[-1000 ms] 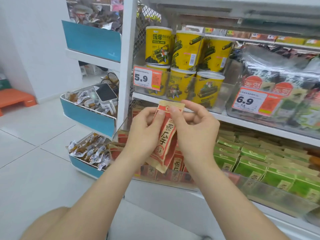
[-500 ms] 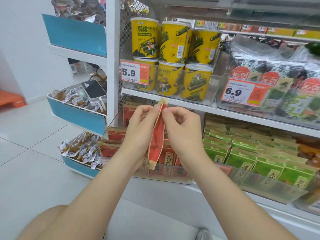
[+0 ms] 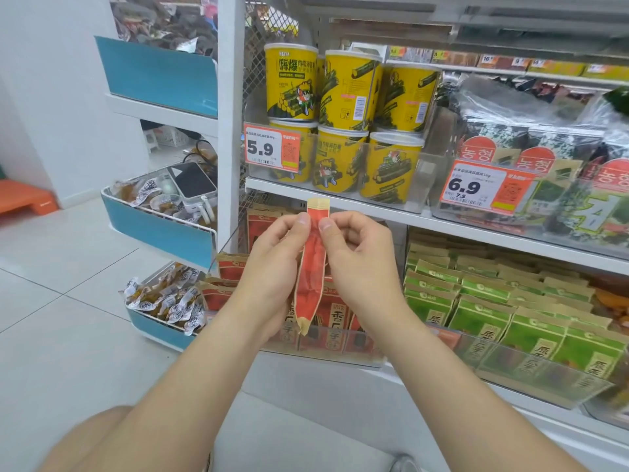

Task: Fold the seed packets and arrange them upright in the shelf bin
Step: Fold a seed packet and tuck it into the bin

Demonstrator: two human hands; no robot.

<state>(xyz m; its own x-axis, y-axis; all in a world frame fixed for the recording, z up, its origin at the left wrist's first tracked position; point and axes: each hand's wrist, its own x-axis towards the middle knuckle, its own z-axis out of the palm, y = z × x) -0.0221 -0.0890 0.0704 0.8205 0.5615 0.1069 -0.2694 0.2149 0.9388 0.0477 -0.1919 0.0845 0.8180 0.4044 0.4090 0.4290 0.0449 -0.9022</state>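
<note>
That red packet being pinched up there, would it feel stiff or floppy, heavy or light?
Probably floppy: the red packet is folded narrow and hangs slightly bent. Likely light: the left hand and right hand carry it by pinching near its top. The fold may spring open if released.

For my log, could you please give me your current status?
Left hand and right hand pinch red packet, folded narrow. Bin below, part full. Path clear.
</note>
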